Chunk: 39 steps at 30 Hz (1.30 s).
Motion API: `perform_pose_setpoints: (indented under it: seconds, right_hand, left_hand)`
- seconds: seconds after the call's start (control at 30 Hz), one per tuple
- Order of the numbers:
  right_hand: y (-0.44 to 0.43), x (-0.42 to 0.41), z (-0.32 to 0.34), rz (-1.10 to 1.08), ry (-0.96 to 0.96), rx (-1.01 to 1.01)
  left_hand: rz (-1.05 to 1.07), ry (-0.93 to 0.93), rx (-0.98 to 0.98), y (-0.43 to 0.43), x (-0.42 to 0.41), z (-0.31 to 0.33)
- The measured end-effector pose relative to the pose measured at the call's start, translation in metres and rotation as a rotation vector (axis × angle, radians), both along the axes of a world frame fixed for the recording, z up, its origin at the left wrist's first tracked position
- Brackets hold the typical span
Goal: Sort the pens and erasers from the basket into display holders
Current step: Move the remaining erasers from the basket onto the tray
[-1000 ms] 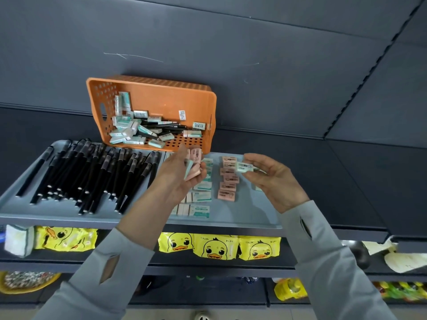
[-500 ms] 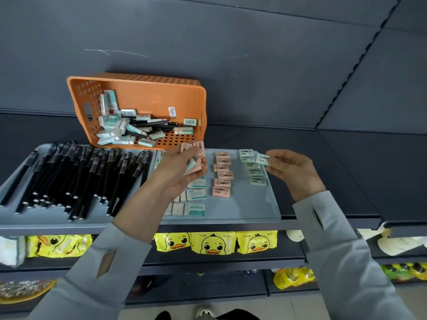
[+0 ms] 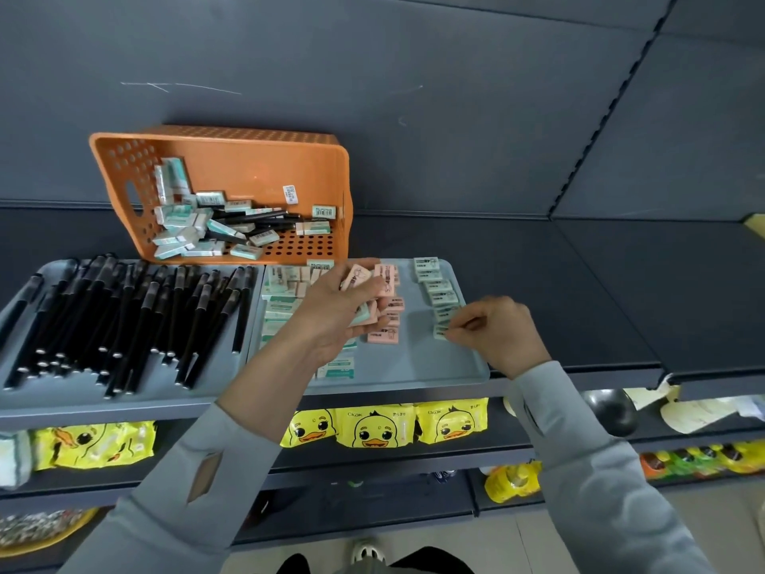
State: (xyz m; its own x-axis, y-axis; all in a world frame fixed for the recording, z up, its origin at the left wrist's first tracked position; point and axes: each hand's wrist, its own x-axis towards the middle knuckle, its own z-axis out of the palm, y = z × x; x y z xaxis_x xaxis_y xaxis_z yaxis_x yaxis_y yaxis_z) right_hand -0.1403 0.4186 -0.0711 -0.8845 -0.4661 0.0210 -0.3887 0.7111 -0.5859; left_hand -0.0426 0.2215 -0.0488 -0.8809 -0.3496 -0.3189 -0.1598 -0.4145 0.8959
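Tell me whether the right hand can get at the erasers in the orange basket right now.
Probably not at once: the right hand pinches a green eraser on the tray, and the left hand, holding pink erasers, lies between it and the basket.

Shows yellow duck packets point(image 3: 383, 426) lined along a lower shelf point(image 3: 372, 459). Farther right, holds a black round object point(image 3: 612, 412) beside crumpled papers point(image 3: 699, 416).

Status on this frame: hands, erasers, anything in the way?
Left hand grips pink and green erasers. Right hand pinches green eraser over gray tray. Nothing blocking.
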Motion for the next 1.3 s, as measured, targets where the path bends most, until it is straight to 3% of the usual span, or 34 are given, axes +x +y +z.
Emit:
perform_pose_setpoints:
  seconds: [0.1, 0.17, 0.3, 0.37, 0.47, 0.6, 0.77, 1.0, 1.3]
  right_hand:
    - [-0.007, -0.001, -0.002, -0.024, 0.102, -0.014]
    - [-0.016, 0.002, 0.005, -0.052, 0.108, -0.178]
    - [-0.039, 0.008, 0.025, 0.085, -0.320, -0.638]
    - [-0.040, 0.004, 0.027, 0.107, -0.345, -0.680]
    - [-0.022, -0.004, 0.025, -0.034, -0.403, -0.748]
    - [0.005, -0.003, 0.016, -0.096, -0.569, -0.710]
    - [0.016, 0.001, 0.012, -0.085, -0.520, -0.736]
    - [0.022, 0.002, 0.006, -0.050, -0.379, -0.526]
    - [0.014, 0.004, 0.013, 0.041, -0.020, -0.130]
  left_hand:
    - [-0.014, -0.005, -0.051, 0.005, -0.001, 0.001]
    - [-0.040, -0.002, -0.080, 0.009, -0.002, 0.001]
    - [-0.125, -0.009, -0.170, 0.019, -0.008, 0.003]
    - [-0.138, -0.009, -0.185, 0.022, -0.010, 0.005]
    - [-0.056, -0.039, -0.141, 0.017, -0.010, 0.010]
    - [0.081, -0.141, 0.079, 0.008, -0.005, 0.012]
    - [0.089, -0.155, 0.203, 0.012, -0.002, 0.013]
    - [0.066, -0.061, 0.169, 0.009, 0.004, 0.012]
    - [0.079, -0.048, 0.127, 0.003, 0.012, 0.013]
